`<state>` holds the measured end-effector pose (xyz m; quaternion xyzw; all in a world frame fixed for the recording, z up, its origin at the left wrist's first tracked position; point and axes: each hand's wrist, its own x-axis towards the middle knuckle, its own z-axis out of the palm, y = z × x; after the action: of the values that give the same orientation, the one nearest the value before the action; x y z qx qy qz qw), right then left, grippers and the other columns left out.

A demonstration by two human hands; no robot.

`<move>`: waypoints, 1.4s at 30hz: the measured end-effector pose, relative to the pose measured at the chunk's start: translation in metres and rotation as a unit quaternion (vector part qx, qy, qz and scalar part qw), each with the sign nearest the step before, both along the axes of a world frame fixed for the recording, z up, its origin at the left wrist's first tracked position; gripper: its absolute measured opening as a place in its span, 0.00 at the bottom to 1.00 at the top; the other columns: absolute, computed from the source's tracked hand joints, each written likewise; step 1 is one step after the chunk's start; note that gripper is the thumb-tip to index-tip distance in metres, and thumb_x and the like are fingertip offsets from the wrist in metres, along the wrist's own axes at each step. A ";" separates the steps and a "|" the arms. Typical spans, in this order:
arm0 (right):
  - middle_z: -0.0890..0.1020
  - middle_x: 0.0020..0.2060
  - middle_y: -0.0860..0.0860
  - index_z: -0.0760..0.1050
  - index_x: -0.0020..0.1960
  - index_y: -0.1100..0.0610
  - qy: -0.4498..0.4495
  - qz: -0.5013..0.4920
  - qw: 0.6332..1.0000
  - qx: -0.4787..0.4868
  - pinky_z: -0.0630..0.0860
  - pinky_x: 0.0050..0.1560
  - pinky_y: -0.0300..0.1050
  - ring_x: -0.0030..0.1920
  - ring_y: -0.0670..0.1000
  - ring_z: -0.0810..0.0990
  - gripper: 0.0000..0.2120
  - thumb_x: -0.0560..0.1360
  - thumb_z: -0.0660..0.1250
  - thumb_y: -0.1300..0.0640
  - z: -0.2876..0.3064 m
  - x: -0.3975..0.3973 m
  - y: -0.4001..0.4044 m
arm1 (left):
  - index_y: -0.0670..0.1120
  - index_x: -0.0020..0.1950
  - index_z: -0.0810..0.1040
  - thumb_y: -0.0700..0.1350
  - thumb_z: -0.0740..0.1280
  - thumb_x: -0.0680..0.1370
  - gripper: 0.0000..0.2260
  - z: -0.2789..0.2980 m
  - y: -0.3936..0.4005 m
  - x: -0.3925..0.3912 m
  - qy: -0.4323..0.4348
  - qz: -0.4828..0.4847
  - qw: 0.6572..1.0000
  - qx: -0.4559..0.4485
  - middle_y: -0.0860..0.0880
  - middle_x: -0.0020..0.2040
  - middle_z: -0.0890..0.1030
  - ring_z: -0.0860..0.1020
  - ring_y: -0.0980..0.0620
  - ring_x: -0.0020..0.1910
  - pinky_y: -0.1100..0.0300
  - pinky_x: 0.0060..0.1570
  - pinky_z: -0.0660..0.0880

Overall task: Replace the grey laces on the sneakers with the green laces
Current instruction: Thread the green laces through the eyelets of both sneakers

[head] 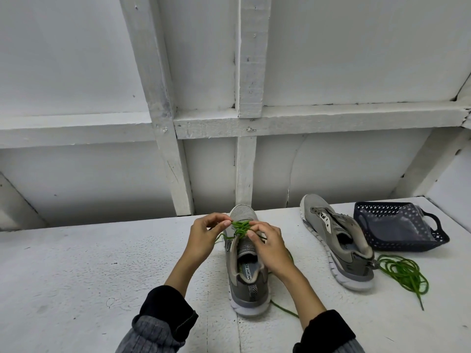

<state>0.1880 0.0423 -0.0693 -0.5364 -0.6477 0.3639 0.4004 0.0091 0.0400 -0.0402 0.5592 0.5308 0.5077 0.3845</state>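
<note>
Both hands work over the near sneaker (246, 261) at the table's middle: left hand (204, 236) pinches the green lace (240, 227) at the eyelets, right hand (270, 247) pinches it just beside. The insole reads "MORY FO". Toward the right edge lie the second sneaker (336, 244), a coiled green lace (405, 275) and a dark basket (397, 225). Rough white table (76, 263), white-painted plank wall (331, 72).

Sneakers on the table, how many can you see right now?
2. One sneaker stands upright in the middle, both hands working a green lace through it. The other sneaker lies tilted to its right, beside a dark basket. None seems hidden.
</note>
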 end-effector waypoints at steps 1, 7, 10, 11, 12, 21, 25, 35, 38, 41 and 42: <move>0.80 0.53 0.41 0.77 0.46 0.47 0.041 -0.006 0.999 -0.002 0.70 0.63 0.47 0.60 0.47 0.73 0.05 0.79 0.65 0.54 -0.001 0.000 0.000 | 0.43 0.43 0.84 0.39 0.71 0.75 0.02 0.000 -0.001 -0.001 -0.003 0.006 1.000 -0.001 0.51 0.40 0.84 0.79 0.60 0.41 0.71 0.43 0.73; 0.84 0.42 0.47 0.81 0.49 0.52 0.151 -0.039 0.988 -0.011 0.76 0.50 0.36 0.45 0.41 0.81 0.08 0.79 0.64 0.59 0.007 0.000 -0.006 | 0.45 0.42 0.84 0.38 0.71 0.76 0.04 -0.001 -0.006 -0.009 0.006 0.029 1.000 -0.001 0.56 0.39 0.84 0.78 0.64 0.39 0.73 0.42 0.71; 0.85 0.39 0.48 0.83 0.44 0.52 0.194 -0.099 0.976 0.018 0.76 0.45 0.34 0.40 0.42 0.81 0.05 0.73 0.72 0.61 0.011 0.001 -0.005 | 0.46 0.42 0.83 0.38 0.70 0.76 0.05 -0.002 -0.006 -0.011 0.002 0.044 0.999 -0.001 0.57 0.38 0.84 0.77 0.64 0.38 0.73 0.42 0.72; 0.85 0.38 0.49 0.83 0.42 0.53 0.210 -0.110 0.971 0.020 0.76 0.44 0.35 0.40 0.43 0.81 0.05 0.72 0.73 0.62 0.012 0.001 -0.005 | 0.46 0.42 0.83 0.38 0.70 0.76 0.05 -0.002 -0.006 -0.012 0.003 0.046 0.999 -0.001 0.57 0.38 0.83 0.77 0.64 0.38 0.73 0.42 0.72; 0.85 0.38 0.50 0.83 0.41 0.54 0.223 -0.114 0.968 0.020 0.77 0.44 0.36 0.40 0.45 0.82 0.05 0.71 0.74 0.63 0.012 0.001 -0.004 | 0.46 0.42 0.83 0.38 0.70 0.76 0.05 -0.002 -0.006 -0.013 0.006 0.046 0.999 -0.001 0.57 0.38 0.83 0.77 0.64 0.38 0.73 0.42 0.72; 0.84 0.37 0.47 0.81 0.39 0.49 0.168 -0.125 0.978 0.020 0.75 0.44 0.34 0.40 0.44 0.81 0.10 0.73 0.72 0.63 0.008 0.000 -0.004 | 0.48 0.44 0.83 0.41 0.70 0.77 0.04 -0.007 -0.006 -0.020 0.018 0.061 0.998 -0.024 0.55 0.42 0.84 0.78 0.64 0.39 0.69 0.44 0.73; 0.83 0.40 0.49 0.81 0.39 0.49 0.140 -0.131 0.980 0.050 0.72 0.43 0.29 0.40 0.40 0.79 0.09 0.71 0.74 0.63 0.011 -0.002 -0.006 | 0.54 0.49 0.82 0.48 0.70 0.77 0.03 -0.010 -0.009 -0.020 0.107 0.055 0.993 0.000 0.60 0.49 0.82 0.77 0.66 0.52 0.62 0.53 0.72; 0.83 0.40 0.48 0.82 0.44 0.53 0.126 -0.129 0.983 0.031 0.73 0.41 0.31 0.40 0.44 0.79 0.03 0.72 0.73 0.60 0.009 -0.003 -0.008 | 0.52 0.45 0.85 0.44 0.71 0.76 0.03 -0.005 -0.007 0.013 0.137 -0.015 0.990 -0.005 0.56 0.40 0.84 0.81 0.61 0.40 0.63 0.45 0.77; 0.81 0.37 0.46 0.77 0.44 0.56 0.084 -0.138 0.986 -0.028 0.71 0.35 0.28 0.37 0.44 0.77 0.06 0.72 0.74 0.57 0.006 0.001 -0.008 | 0.53 0.47 0.85 0.43 0.71 0.76 0.05 -0.006 -0.008 0.013 0.140 -0.004 0.990 -0.013 0.56 0.39 0.84 0.81 0.60 0.39 0.67 0.43 0.75; 0.80 0.35 0.48 0.74 0.41 0.56 0.047 -0.133 0.989 -0.032 0.70 0.35 0.28 0.36 0.43 0.77 0.08 0.72 0.73 0.56 0.000 0.002 -0.011 | 0.51 0.49 0.85 0.43 0.71 0.77 0.05 -0.005 -0.010 0.017 0.161 0.004 0.987 -0.010 0.58 0.39 0.82 0.78 0.64 0.37 0.73 0.39 0.71; 0.80 0.35 0.48 0.74 0.39 0.55 0.039 -0.133 0.990 -0.027 0.70 0.35 0.28 0.36 0.43 0.77 0.08 0.72 0.73 0.57 -0.001 0.002 -0.011 | 0.51 0.49 0.85 0.43 0.71 0.77 0.05 -0.006 -0.010 0.019 0.169 0.009 0.986 -0.007 0.58 0.39 0.82 0.78 0.64 0.37 0.73 0.39 0.71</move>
<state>0.1896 0.0309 -0.0701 -0.6137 -0.5448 0.3453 0.4555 0.0283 0.0297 -0.0458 0.6294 0.5968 0.4057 0.2883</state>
